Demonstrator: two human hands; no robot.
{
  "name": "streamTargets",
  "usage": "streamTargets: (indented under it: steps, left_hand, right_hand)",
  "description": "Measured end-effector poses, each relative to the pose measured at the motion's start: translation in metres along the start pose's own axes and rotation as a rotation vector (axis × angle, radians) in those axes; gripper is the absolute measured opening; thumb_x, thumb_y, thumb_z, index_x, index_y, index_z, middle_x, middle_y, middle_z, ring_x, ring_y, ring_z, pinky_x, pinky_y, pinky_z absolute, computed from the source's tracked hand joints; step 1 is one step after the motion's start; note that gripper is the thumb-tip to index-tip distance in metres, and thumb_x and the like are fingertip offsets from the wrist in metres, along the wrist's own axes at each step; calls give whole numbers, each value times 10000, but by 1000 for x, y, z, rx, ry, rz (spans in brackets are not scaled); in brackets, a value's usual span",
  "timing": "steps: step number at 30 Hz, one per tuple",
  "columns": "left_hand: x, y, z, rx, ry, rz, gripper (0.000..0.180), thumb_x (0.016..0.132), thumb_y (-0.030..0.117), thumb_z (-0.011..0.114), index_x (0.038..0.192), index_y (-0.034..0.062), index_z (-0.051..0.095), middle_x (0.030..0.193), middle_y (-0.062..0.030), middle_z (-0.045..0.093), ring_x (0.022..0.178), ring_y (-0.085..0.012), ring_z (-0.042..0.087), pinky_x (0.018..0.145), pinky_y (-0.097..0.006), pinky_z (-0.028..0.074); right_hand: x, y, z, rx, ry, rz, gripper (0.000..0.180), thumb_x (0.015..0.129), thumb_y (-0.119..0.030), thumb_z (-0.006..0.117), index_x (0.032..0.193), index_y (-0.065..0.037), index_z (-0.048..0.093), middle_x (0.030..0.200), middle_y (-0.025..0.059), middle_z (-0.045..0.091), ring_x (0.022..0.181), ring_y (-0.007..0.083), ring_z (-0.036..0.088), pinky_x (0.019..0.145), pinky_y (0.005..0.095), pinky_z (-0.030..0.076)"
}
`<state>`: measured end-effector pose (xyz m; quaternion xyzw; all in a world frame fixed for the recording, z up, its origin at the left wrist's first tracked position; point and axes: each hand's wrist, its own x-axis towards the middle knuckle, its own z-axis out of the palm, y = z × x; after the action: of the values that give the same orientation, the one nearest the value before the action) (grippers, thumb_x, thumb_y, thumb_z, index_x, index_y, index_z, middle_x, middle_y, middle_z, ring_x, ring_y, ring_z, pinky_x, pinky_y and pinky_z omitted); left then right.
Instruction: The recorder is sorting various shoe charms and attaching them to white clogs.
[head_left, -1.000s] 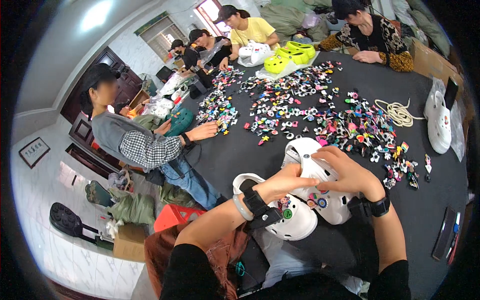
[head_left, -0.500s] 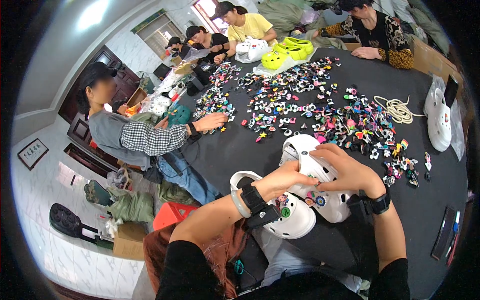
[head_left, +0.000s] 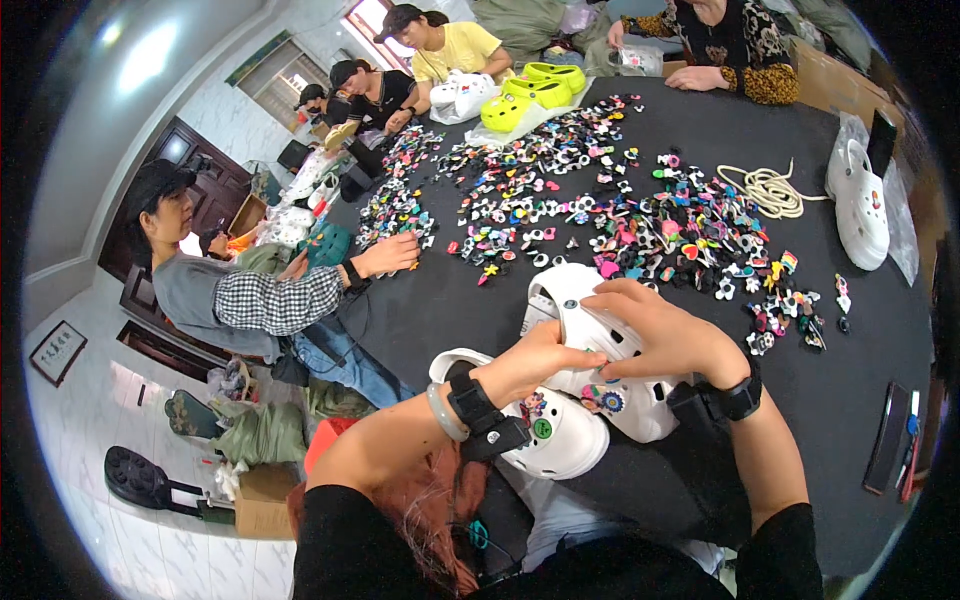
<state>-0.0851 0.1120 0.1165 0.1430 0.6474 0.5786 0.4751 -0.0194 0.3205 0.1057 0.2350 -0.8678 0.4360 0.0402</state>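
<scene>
— What colour are the clogs (head_left: pixel 590 350) under the hands?
— White, dotted with small colourful charms, on a black table (head_left: pixel 450 310).
— And past the fingers?
— A many-coloured scatter of charms (head_left: pixel 660 215); farther off, neon yellow-green clogs (head_left: pixel 530 92).
— To the left hand's side?
— A black-and-white checked sleeve (head_left: pixel 280 300).

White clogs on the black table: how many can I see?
4, perhaps more hidden. Two white clogs lie under the person's hands, one behind, one nearer. One lies far right. One sits beside the yellow clogs.
</scene>
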Motion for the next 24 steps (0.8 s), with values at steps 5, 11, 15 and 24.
streamTargets:
  steps: [5,11,15,24]
  left_hand:
    - [2,3,-5,28,-43,-40,488,822,16,672,1280,6,503,1204,-103,603,1092,-200,596,951,-353,474]
    - [0,-3,-19,83,-66,-62,537,828,39,688,1316,44,465,1221,-89,590,1103,-186,588,955,-345,473]
    - [4,0,-11,204,-39,20,552,828,97,715,1315,35,465,1204,-85,593,1090,-164,587,930,-334,479]
    - [10,5,-6,182,-25,-79,488,832,144,714,1261,11,522,1174,-91,612,1054,-183,600,901,-324,481]
  right_hand:
    - [0,0,3,-3,22,0,765,650,-291,788,1320,-79,486,1362,202,418,1259,370,426,1040,409,381]
    - [3,-14,12,-62,13,44,744,656,-230,792,1327,-109,494,1382,170,421,1268,355,416,1029,414,397]
    - [0,-6,4,-25,15,57,739,660,-231,788,1326,-103,496,1383,171,418,1271,343,425,1038,405,391]
    - [-1,8,-2,39,-20,13,757,680,-247,783,1344,-75,462,1354,174,432,1260,335,438,1056,392,372]
